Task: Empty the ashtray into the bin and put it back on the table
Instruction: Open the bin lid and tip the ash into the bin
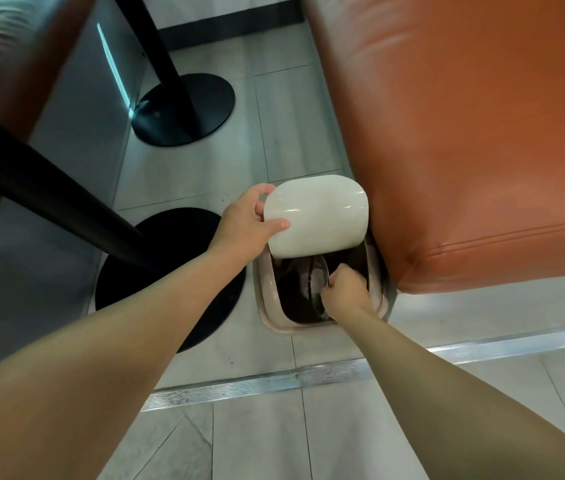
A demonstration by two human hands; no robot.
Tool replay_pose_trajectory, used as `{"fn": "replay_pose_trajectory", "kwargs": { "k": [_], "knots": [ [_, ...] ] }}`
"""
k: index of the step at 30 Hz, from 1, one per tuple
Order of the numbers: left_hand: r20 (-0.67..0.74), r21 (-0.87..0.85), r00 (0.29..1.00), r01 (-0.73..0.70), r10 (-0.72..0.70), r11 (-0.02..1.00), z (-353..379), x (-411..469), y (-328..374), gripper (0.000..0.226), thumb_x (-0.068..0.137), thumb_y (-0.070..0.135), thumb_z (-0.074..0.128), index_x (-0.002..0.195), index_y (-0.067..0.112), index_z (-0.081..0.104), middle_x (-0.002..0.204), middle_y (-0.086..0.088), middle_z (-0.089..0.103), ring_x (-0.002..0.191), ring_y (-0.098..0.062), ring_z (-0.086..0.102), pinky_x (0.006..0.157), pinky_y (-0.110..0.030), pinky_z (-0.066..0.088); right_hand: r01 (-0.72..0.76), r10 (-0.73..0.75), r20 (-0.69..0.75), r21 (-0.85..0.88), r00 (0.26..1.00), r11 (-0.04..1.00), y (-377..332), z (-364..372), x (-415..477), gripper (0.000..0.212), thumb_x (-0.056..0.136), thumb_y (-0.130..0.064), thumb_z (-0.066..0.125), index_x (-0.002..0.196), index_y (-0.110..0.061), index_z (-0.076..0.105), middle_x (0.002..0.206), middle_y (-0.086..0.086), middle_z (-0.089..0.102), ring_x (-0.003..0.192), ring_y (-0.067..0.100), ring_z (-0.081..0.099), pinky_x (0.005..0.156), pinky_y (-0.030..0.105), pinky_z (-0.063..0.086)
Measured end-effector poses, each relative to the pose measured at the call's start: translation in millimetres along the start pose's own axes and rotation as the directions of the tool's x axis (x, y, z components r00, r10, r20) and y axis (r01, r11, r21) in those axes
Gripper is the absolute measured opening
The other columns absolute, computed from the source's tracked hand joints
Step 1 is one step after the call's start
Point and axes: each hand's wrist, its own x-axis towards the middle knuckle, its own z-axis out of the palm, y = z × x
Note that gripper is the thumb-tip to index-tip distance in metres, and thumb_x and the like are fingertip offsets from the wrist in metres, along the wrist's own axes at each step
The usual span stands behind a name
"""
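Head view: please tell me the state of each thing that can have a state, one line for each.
bin lid: lifted open, held up by the left hand.
bin: open, standing on the floor beside the orange seat.
ashtray: tilted inside the bin opening, gripped by the right hand.

Ashtray (319, 285): mostly hidden behind the right hand (346, 289); only a dark curved rim shows, tilted inside the bin (267, 299). Contents cannot be told.
Bin interior: dark; far half covered by the raised white lid (315, 220).
Left hand (249, 223) fingers: partly hidden behind the lid edge.
Table tops: cut off by the upper and left edges; only black pedestals (184, 109) show.
Orange seat (464, 133): cut off at right edge.
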Motion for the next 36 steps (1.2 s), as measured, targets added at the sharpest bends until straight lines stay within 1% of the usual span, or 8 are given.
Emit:
{"fn": "replay_pose_trajectory", "kwargs": {
  "k": [5, 10, 22, 26, 29, 31, 33, 36],
  "knots": [
    [-0.014, 0.002, 1.0, -0.022, 0.022, 1.0, 1, -5, -1, 0.054, 0.073, 0.012, 0.07, 0.122, 0.018, 0.049, 0.073, 0.012, 0.054, 0.066, -0.001, 0.05, 0.061, -0.014, 0.04, 0.384, -0.388, 0.091, -0.462, 0.917, 0.799, 8, 2, -3, 0.026, 0.084, 0.003, 0.045, 0.106, -0.007, 0.053, 0.111, 0.014, 0.054, 0.1, 0.033, 0.054, 0.072, 0.039, 0.041],
    [-0.016, 0.007, 1.0, -0.027, 0.027, 1.0, 0, -8, 0, 0.053, 0.072, 0.013, 0.07, 0.121, 0.02, 0.05, 0.073, 0.011, 0.055, 0.067, -0.002, 0.051, 0.066, -0.017, 0.042, 0.521, -0.451, 0.277, -0.586, 0.848, 0.621, 14, 0, -3, 0.034, 0.085, -0.003, 0.044, 0.116, -0.014, 0.055, 0.118, 0.011, 0.056, 0.11, 0.033, 0.053, 0.093, 0.041, 0.039],
    [-0.037, 0.009, 0.999, 0.006, -0.006, 1.0, 2, -11, 6, 0.052, 0.073, 0.009, 0.07, 0.12, 0.019, 0.051, 0.074, 0.008, 0.057, 0.068, -0.007, 0.053, 0.075, -0.027, 0.044, 0.521, -0.497, 0.189, -0.483, 0.847, 0.704, 14, -15, -22, 0.028, 0.084, -0.001, 0.042, 0.104, -0.013, 0.058, 0.111, 0.01, 0.06, 0.104, 0.031, 0.055, 0.086, 0.038, 0.037],
    [-0.059, 0.007, 0.996, 0.068, -0.068, 0.998, 2, -18, 13, 0.053, 0.08, 0.015, 0.063, 0.129, 0.014, 0.045, 0.115, -0.008, 0.063, 0.104, -0.022, 0.058, 0.094, -0.031, 0.043, 0.458, -0.493, -0.085, -0.264, 0.866, 0.849, 4, -33, -39, 0.024, 0.086, -0.003, 0.043, 0.102, -0.013, 0.056, 0.111, 0.007, 0.058, 0.103, 0.027, 0.052, 0.082, 0.04, 0.045],
    [-0.112, -0.033, 0.973, 0.201, -0.203, 0.979, 1, -33, 17, 0.047, 0.087, 0.026, 0.052, 0.132, 0.012, 0.043, 0.131, -0.011, 0.054, 0.117, -0.024, 0.051, 0.101, -0.034, 0.038, 0.363, -0.34, -0.198, 0.093, 0.919, 0.927, -5, -51, -56, 0.014, 0.088, -0.007, 0.044, 0.093, -0.015, 0.054, 0.101, 0.009, 0.063, 0.096, 0.028, 0.055, 0.082, 0.044, 0.048],
    [-0.092, -0.128, 0.958, 0.259, -0.272, 0.957, 1, -49, 19, 0.028, 0.089, 0.028, 0.046, 0.11, 0.016, 0.059, 0.123, -0.013, 0.06, 0.11, -0.025, 0.056, 0.099, -0.038, 0.043, 0.249, -0.187, -0.2, 0.353, 0.962, 0.902, -10, -64, -64, 0.006, 0.088, -0.013, 0.049, 0.086, -0.018, 0.049, 0.085, 0.002, 0.062, 0.085, 0.025, 0.057, 0.078, 0.04, 0.049],
    [-0.036, -0.176, 0.955, 0.285, -0.296, 0.942, -1, -65, 26, 0.02, 0.09, 0.028, 0.043, 0.077, 0.025, 0.059, 0.101, -0.015, 0.066, 0.093, -0.03, 0.061, 0.09, -0.046, 0.049, 0.129, -0.052, -0.144, 0.594, 0.988, 0.794, -13, -75, -69, 0.009, 0.086, -0.012, 0.052, 0.081, -0.018, 0.05, 0.075, -0.004, 0.056, 0.075, 0.018, 0.054, 0.07, 0.034, 0.046],
    [0.002, -0.195, 0.965, 0.256, -0.261, 0.947, -7, -83, 45, 0.027, 0.091, 0.026, 0.042, 0.068, 0.028, 0.056, 0.071, -0.011, 0.059, 0.061, -0.022, 0.057, 0.063, -0.037, 0.052, -0.044, 0.052, 0.017, 0.811, 0.998, 0.583, -16, -90, -82, 0.014, 0.085, -0.01, 0.054, 0.077, -0.021, 0.052, 0.073, 0.0, 0.053, 0.063, 0.012, 0.048, 0.056, 0.026, 0.043]
  ]
}}
